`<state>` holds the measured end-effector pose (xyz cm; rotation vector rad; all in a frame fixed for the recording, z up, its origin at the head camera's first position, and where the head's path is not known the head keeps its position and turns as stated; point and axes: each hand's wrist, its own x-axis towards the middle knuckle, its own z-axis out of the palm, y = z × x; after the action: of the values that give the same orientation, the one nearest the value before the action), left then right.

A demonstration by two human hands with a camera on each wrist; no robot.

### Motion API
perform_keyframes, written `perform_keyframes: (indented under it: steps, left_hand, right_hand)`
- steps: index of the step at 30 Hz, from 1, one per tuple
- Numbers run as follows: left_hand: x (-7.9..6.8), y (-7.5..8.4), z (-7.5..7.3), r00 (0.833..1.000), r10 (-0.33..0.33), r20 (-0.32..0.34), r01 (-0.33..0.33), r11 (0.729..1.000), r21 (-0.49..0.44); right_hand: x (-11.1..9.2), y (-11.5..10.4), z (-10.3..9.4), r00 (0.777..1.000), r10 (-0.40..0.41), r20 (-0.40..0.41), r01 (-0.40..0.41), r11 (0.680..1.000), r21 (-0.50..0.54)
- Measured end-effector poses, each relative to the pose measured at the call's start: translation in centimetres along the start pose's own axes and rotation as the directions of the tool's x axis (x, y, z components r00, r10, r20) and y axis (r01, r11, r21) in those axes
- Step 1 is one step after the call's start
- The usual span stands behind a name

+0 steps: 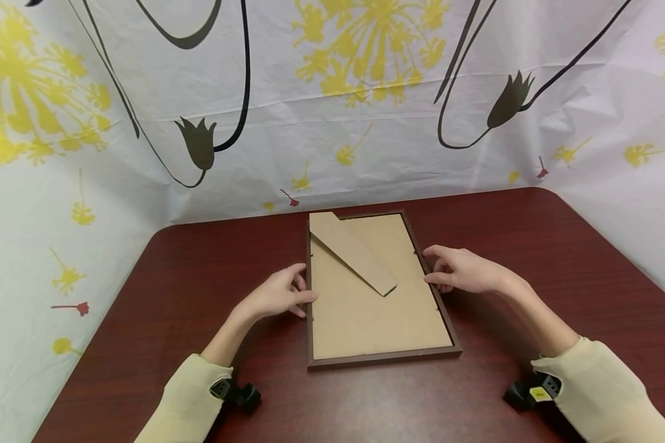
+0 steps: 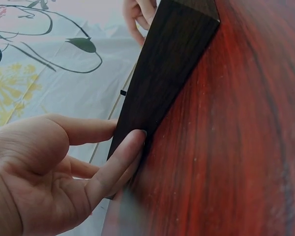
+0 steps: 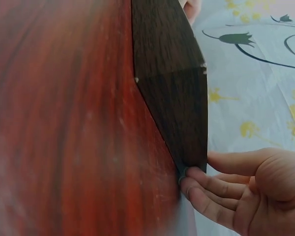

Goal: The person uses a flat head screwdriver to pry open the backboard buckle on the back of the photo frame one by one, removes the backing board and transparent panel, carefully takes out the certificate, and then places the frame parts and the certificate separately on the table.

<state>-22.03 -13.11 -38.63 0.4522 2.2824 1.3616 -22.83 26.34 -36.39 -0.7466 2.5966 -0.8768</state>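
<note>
Watching from my end, I have the picture frame (image 1: 385,358) dead centre, lying back-up on the bench (image 1: 537,246), dark rim all round. Inside that rim sits a tan backing board (image 1: 377,326), and across it runs a tan strip (image 1: 354,249), slanting from the frame's far left corner to just right of the board's middle, a dark line of shadow along its left edge. I can pick out a small dark tab (image 1: 415,253) on the frame's right side too.

Out to the edges now, and both hands are on it! At the frame's left side, my left hand (image 1: 277,293) grips the rim, thumb over the top, fingertips down by the lower edge. Across at the frame's right side, my right hand (image 1: 465,271) pinches the opposite rim, again thumb above and fingers low. The pair stand well apart, the whole frame between them.

Wider still: a pale left sleeve (image 1: 185,400) with a black wrist camera (image 1: 237,394) comes in near-left of the frame, and a matching right sleeve (image 1: 604,381) near-right. Beyond the frame, a white sheet (image 1: 288,123) hangs behind the bench, printed with yellow blooms and dark tulips.
</note>
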Motion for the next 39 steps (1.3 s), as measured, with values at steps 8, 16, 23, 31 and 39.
perform_keyframes:
  steps: [8, 16, 23, 31, 39]
  left_hand:
    - [-0.1, 0.0, 0.1, 1.0, -0.026, 0.004, 0.026, 0.999, -0.024]
    - [0.0, -0.1, 0.0, 1.0, -0.027, 0.015, 0.028, 0.999, -0.037]
    - [0.0, -0.2, -0.1, 0.999, -0.023, 0.025, 0.024, 0.998, -0.05]
    - [0.0, -0.2, 0.0, 0.999, -0.024, 0.032, 0.026, 0.998, -0.053]
    - [-0.1, 0.0, -0.1, 0.999, -0.027, 0.035, 0.029, 0.998, -0.05]
  right_hand:
    - [-1.2, 0.7, -2.4, 0.999, 0.018, -0.034, -0.017, 0.999, 0.033]
    - [-3.2, 2.5, -5.5, 0.989, 0.131, -0.073, -0.129, 0.991, 0.037]
    - [-4.8, 5.3, -6.9, 0.974, 0.218, -0.063, -0.213, 0.975, 0.068]
    - [-6.5, 8.3, -8.0, 0.971, 0.241, -0.014, -0.236, 0.961, 0.145]
    - [-6.9, 9.6, -8.1, 0.959, 0.273, 0.082, -0.284, 0.941, 0.183]
